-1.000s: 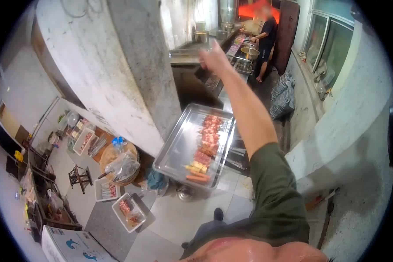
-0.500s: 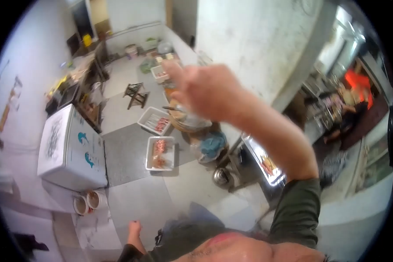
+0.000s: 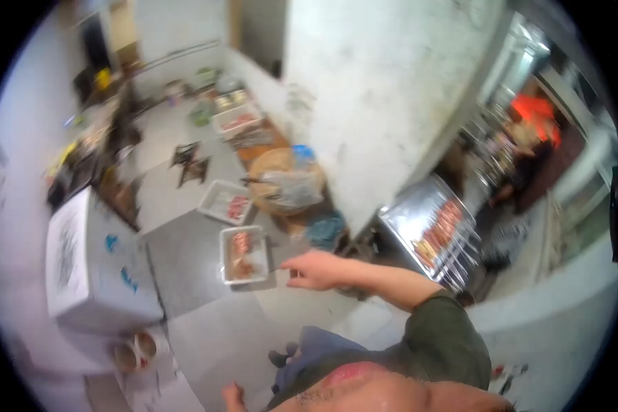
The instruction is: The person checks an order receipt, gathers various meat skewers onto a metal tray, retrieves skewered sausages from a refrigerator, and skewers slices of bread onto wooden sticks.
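My right hand (image 3: 316, 270) reaches out at mid-frame, its fingers stretched and slightly apart, with nothing visible in them. Just beyond its fingertips, a white plastic bin (image 3: 264, 237) holds reddish pieces that look like meat. Behind that bin, a second white bin (image 3: 209, 200) also holds reddish pieces. A round wooden board (image 3: 262, 165) lies farther back, with a clear plastic bag (image 3: 292, 189) on it and a dark handle at its left edge. Down at the bottom, my left hand (image 3: 233, 396) hangs low, small and blurred, and its finger pose is unclear.
To the right, a shiny metal tray (image 3: 399, 214) carries several browned skewers beside a white wall corner. A white cabinet (image 3: 82, 268) with blue stickers stands at left, near two buckets (image 3: 126, 357). A folding stool (image 3: 190, 165) stands farther back. Someone in orange (image 3: 535, 113) is at far right.
My right hand has come down from in front of the round board to beside the near bin. The camera view has shifted, bringing more of the metal tray into sight.
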A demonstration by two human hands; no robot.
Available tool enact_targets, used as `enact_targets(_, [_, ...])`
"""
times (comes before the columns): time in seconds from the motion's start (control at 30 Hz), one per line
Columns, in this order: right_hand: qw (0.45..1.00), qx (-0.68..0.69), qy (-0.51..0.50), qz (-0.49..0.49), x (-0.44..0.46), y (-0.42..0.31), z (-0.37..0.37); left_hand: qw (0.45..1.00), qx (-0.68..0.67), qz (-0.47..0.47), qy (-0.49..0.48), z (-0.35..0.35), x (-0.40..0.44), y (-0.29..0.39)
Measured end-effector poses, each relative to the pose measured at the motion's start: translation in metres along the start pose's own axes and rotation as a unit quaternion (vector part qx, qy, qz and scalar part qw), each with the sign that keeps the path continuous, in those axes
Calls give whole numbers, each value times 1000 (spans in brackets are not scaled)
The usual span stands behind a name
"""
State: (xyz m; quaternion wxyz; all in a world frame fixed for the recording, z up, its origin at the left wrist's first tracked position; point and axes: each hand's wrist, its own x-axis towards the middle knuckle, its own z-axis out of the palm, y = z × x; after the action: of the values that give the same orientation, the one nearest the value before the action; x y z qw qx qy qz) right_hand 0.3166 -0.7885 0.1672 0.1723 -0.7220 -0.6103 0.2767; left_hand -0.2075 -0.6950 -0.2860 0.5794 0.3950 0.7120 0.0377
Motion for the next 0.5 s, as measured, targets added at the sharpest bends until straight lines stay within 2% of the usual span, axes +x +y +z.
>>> enact_targets(0.07, [997,51,-9,62,-8,25,32,996,63,-39,-39,11,-10,8])
enact_targets(0.17, [987,128,6,93,-25,44,85,988,123,-65,-70,25,-18,27])
enact_targets(0.23, [982,157,3,108,-30,52,94,984,145,-69,-83,34,-21,44])
enact_targets(0.3, [970,202,-1,134,-37,45,103,981,166,-58,-86,40,-17,65])
enact_targets(0.4, [978,161,0,129,-46,51,108,976,200,-17,-90,54,-4,110])
enact_targets(0.5, [971,169,25,168,-60,52,95,969,233,28,-82,69,3,168])
